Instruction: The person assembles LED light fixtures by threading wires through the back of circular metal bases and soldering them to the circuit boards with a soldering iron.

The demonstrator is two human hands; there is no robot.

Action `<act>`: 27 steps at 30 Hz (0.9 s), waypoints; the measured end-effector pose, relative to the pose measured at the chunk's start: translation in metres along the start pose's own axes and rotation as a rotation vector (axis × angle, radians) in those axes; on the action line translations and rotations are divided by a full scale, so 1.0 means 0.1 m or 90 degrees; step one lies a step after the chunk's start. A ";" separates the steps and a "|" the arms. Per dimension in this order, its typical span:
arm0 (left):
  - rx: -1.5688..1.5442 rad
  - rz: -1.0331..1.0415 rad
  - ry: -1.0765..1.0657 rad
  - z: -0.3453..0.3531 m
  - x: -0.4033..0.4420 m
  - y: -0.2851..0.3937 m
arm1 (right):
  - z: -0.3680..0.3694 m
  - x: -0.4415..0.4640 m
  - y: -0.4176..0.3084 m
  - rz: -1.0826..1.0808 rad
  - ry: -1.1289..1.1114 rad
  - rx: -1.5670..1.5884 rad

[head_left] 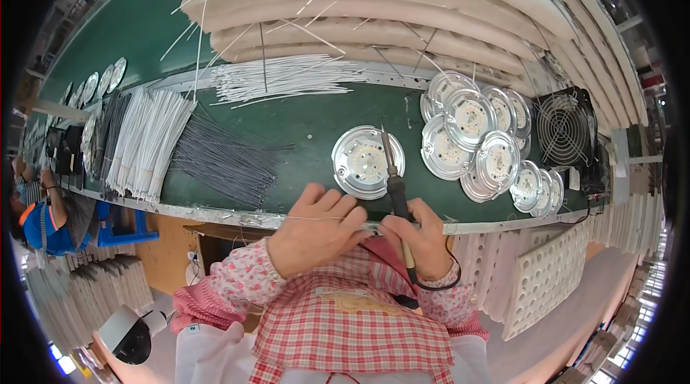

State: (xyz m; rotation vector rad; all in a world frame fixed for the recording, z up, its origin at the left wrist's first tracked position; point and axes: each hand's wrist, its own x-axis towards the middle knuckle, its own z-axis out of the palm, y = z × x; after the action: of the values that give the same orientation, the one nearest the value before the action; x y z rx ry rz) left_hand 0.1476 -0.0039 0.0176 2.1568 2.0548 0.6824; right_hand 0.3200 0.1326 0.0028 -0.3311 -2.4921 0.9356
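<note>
My right hand (424, 240) is closed around the dark handle of a soldering iron (397, 201). Its metal tip points away from me, over the right side of a round silver LED plate (356, 165) lying on the green bench; whether it touches is not clear. My left hand (313, 229) is at the bench's front edge, just short of that plate, with bent fingers. A thin pale wire (316, 217) runs across these fingers and seems held there; its ends are hard to make out.
Bundles of white wires (149, 143) and grey wires (226, 158) lie left. More white wires (287, 79) are spread at the back, before stacked foam trays (374, 7). Overlapping LED plates (471, 118) and a fan (564, 125) stand right. A co-worker (54, 219) sits far left.
</note>
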 end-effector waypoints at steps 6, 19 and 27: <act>-0.125 -0.262 0.074 -0.39 -0.47 -0.60 | 0.09 0.13 0.21 0.112 0.075 -0.025; -0.113 -0.253 0.193 -0.48 -0.19 -1.22 | 0.21 0.62 0.04 0.058 -0.023 -0.070; -0.480 -0.269 0.164 -0.44 0.15 -0.32 | 0.22 0.43 -0.07 0.240 0.008 0.738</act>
State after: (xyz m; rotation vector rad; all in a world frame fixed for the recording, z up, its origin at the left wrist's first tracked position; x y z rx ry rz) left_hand 0.1018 0.0029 0.0489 1.2316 1.8252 1.4217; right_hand 0.2713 0.1315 0.0069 -0.3832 -1.4957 2.2697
